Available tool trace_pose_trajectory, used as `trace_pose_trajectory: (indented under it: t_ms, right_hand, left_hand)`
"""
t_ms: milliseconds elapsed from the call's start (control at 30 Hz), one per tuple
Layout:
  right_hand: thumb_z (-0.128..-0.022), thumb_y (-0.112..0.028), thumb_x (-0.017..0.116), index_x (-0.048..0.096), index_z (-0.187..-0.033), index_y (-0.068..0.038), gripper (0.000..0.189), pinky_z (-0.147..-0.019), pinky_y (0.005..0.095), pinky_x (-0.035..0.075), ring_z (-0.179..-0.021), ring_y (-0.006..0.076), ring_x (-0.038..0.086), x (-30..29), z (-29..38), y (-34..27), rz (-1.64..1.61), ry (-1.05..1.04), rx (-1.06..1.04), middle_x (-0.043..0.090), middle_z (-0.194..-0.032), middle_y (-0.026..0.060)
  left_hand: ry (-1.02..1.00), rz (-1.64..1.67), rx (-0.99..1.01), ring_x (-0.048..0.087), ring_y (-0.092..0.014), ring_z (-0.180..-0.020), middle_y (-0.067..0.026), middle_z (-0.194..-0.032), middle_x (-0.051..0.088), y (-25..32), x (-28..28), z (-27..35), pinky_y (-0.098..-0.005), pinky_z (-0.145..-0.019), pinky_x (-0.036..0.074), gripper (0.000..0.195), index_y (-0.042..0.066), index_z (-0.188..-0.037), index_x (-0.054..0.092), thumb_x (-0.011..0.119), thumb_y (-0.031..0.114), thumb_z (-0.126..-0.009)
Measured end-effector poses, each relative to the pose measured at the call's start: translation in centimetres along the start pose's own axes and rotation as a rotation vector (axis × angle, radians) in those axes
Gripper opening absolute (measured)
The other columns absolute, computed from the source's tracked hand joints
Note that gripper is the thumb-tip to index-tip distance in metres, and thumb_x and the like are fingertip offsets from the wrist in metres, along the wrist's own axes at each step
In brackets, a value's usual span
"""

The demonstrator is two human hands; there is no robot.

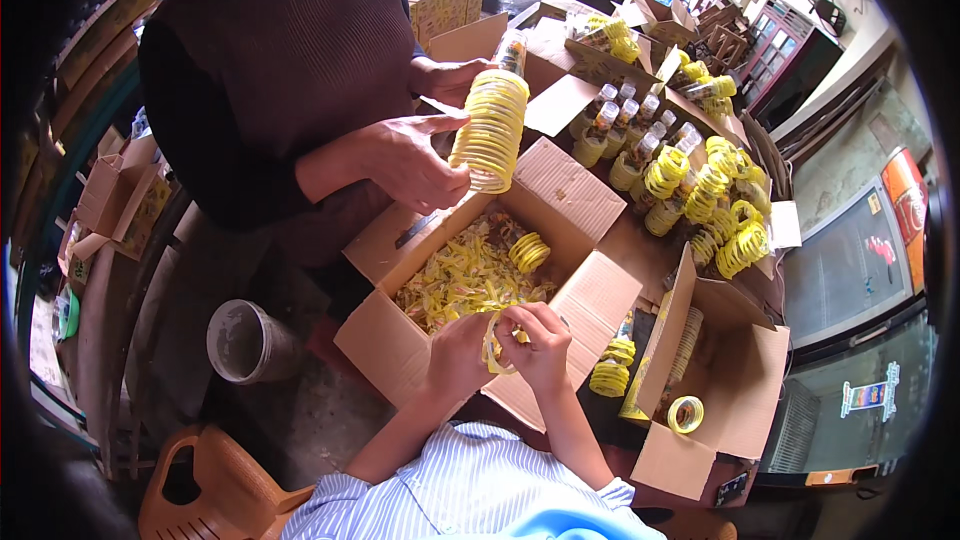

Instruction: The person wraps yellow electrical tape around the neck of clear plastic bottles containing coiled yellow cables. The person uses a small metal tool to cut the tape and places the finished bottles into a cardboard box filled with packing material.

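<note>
A pale yellow ring (490, 358) is between my two hands, above the near flaps of an open cardboard box (592, 300). My left hand (459, 352) grips the ring's left side. The fingers of my right hand (544, 341) pinch it from the right, and its far part is hidden behind them. Inside the box lie many small yellow wrapped pieces (457, 277) and a short stack of yellow rings (529, 252). Across the box, another person's hands (409, 161) hold a clear bottle (511, 52) with a long stack of yellow rings (491, 127) around it.
Several clear bottles (606, 116) and yellow ring stacks (709, 191) crowd the table at right. Nearer stands a second open carton (731, 360) with a ring roll (685, 415) inside. A grey bucket (244, 341) is at left, by an orange plastic chair (225, 480).
</note>
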State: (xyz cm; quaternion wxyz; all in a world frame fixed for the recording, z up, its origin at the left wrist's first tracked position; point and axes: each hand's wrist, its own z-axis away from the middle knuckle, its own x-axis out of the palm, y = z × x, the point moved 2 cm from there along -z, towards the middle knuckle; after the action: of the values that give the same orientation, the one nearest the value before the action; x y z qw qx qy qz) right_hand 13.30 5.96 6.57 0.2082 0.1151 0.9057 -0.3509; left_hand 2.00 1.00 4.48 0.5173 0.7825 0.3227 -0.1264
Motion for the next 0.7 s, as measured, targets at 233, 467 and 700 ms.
trace_pose_trajectory:
  t_ms: [233,467,700]
  right_hand:
    - [-0.072,0.001,0.062,0.063,-0.077,0.002,0.005,-0.054,0.0225,0.046,-0.057,0.0105,0.058,-1.1,-0.6,1.8,-0.211,0.008,0.382,0.061,-0.069,0.0076]
    - [-0.072,-0.012,0.071,0.062,-0.084,0.001,0.019,-0.059,0.0268,0.047,-0.068,0.0181,0.059,-0.8,-0.4,1.1,-0.204,-0.047,0.383,0.059,-0.074,0.0095]
    - [-0.069,0.000,0.067,0.066,-0.092,-0.006,0.024,-0.060,0.0307,0.047,-0.073,0.0219,0.058,-1.1,-0.7,0.7,-0.106,-0.154,0.072,0.058,-0.081,0.0090]
  left_hand:
    - [0.066,0.043,0.026,0.059,-0.031,-0.075,-0.0123,-0.082,0.059,-0.1,0.7,1.0,-0.0383,-0.065,0.047,0.047,0.006,-0.097,0.055,0.078,0.016,-0.057]
    - [0.100,0.031,-0.006,0.058,-0.032,-0.081,-0.0114,-0.090,0.058,-0.5,0.5,0.9,-0.0416,-0.069,0.044,0.051,0.005,-0.104,0.051,0.075,0.020,-0.062]
    - [0.066,0.094,0.020,0.053,-0.033,-0.095,-0.0150,-0.104,0.052,0.6,0.2,0.7,-0.0420,-0.083,0.041,0.065,0.004,-0.116,0.042,0.075,0.015,-0.060]
